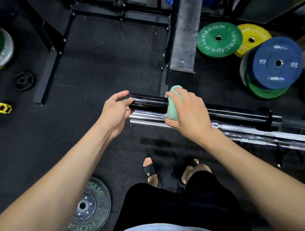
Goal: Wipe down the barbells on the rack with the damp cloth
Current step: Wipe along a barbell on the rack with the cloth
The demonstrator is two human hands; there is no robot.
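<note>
Under right hand [186, 112] – cloth [173, 107] (green) wraps black barbell [147, 103]

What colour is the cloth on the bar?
Pale mint green cloth, gripped by the right hand; the head view shows it best.

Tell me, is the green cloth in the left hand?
No, the right hand grips the green cloth on the black barbell sleeve.

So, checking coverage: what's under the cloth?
The cloth wraps the black barbell sleeve, gripped by the right hand. The sleeve beneath it is hidden.
</note>
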